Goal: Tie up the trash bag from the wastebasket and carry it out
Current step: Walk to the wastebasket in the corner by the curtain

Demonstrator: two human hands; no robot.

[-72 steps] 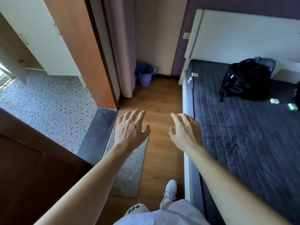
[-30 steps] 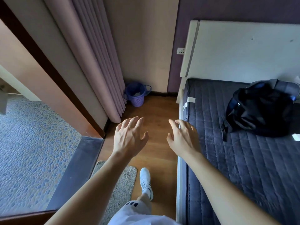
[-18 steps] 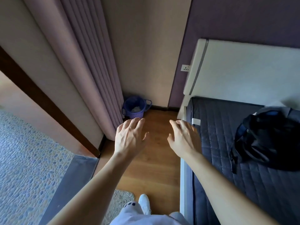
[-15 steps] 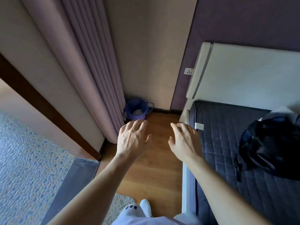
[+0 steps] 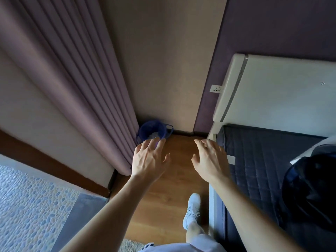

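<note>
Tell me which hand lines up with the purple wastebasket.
The left hand: its fingers overlap the purple wastebasket in the corner by the curtain. The right hand is open beside the bed.

Both arms reach toward twelve o'clock — left hand and right hand palms down, fingers spread, apparently holding nothing.
</note>
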